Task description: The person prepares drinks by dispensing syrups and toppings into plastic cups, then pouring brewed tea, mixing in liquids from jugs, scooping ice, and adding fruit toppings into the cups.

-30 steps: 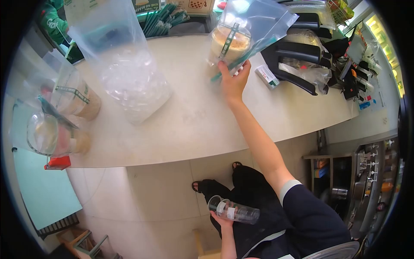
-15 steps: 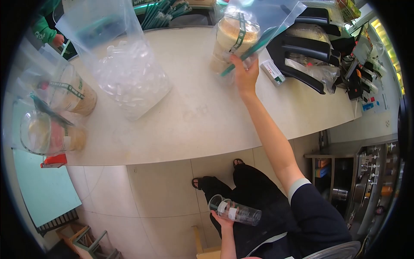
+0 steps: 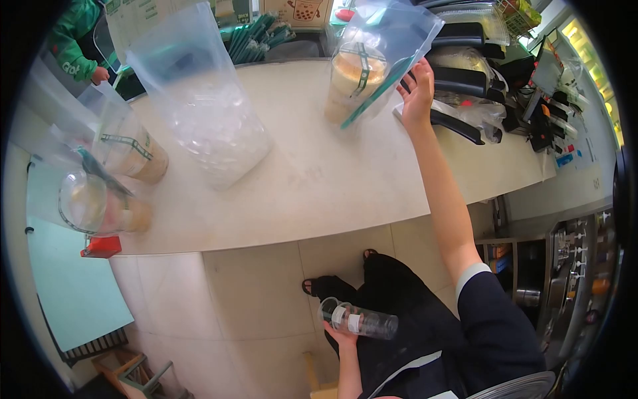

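My left hand (image 3: 342, 334) is wrapped round clear plastic cups (image 3: 372, 324) with white labels, low in front of my lap. On the counter (image 3: 299, 193), a bagged drink cup (image 3: 359, 70) with a tan top stands at the back, a green straw (image 3: 379, 93) beside it inside the clear bag. My right hand (image 3: 417, 86) is just right of that bag, fingers apart and slightly curled, near its edge; whether a fingertip touches the bag is unclear. A white box lies mostly hidden behind my right wrist.
A bag of ice (image 3: 216, 133) stands left of centre. Two bagged drinks (image 3: 136, 156) are at the counter's left end, above a red object (image 3: 101, 247). Black-handled holders (image 3: 458, 80) stand at the right. Wrapped straws (image 3: 256, 40) lie behind. Another person's green sleeve (image 3: 73, 50) shows upper left.
My right hand has let go of the bagged drink and moved right, its fingers opened. The cup stays on the counter. My left hand still holds the clear cups. The view has shifted slightly.
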`<state>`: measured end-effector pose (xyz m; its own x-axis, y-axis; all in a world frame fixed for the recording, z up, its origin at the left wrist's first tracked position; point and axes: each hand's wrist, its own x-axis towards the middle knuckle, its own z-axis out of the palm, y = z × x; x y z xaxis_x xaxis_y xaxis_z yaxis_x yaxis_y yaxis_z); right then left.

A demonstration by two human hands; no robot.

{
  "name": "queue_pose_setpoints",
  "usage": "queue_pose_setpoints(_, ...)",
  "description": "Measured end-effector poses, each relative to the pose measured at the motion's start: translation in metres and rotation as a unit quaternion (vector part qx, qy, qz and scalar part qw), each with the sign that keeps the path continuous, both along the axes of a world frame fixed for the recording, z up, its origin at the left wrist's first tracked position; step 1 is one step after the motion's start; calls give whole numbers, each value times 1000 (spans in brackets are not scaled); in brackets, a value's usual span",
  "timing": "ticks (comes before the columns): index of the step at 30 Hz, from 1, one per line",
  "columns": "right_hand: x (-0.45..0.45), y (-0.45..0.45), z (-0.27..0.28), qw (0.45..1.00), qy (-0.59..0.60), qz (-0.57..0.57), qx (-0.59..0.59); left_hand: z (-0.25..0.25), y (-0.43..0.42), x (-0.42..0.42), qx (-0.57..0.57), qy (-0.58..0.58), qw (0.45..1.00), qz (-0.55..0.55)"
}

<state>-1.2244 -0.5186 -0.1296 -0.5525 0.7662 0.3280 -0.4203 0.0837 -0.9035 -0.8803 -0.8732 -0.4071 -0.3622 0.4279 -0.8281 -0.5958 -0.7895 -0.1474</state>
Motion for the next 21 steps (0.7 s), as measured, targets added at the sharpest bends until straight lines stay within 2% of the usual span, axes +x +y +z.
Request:
queue_pose_setpoints(1, -1, 0, 7, 1000, 2, -1, 2, 1, -1, -1, -6, 5, 1000, -2)
queue_pose_setpoints(4, -4, -8, 28, 992, -30, -119, 28, 0, -6, -4, -2, 33, 999, -5)
queue_pose_setpoints(11, -22, -5, 63, 991, -62, -121, -12, 6, -19, -19, -22, 37, 999, 6)
queue_pose_setpoints(13, -25, 2, 78, 982, -165, -48, 84, 17, -24, -26, -39, 38, 998, 17)
queue_pose_setpoints(14, -26, 5, 84, 982, -165, -49, 80, 23, -30, -29, -43, 39, 998, 15)
queue_pose_setpoints(16, -29, 9, 95, 916, -303, -45, 261, 30, -37, -34, -78, 77, 994, 4)
queue_pose_setpoints(17, -26, 8, 97, 916, -300, -46, 261, 36, -44, -34, -78, 80, 994, 4)
queue_pose_setpoints(19, -20, 1, 118, 943, -215, 103, 233, 40, -50, -40, -152, 102, 983, -17)
queue_pose_setpoints(20, -28, 16, 100, 927, -233, 12, 294, 28, -55, -37, -295, 262, 913, -103)
queue_pose_setpoints(21, -38, 32, 85, 900, -248, -83, 349, 17, -61, -33, -305, 296, 901, -86)
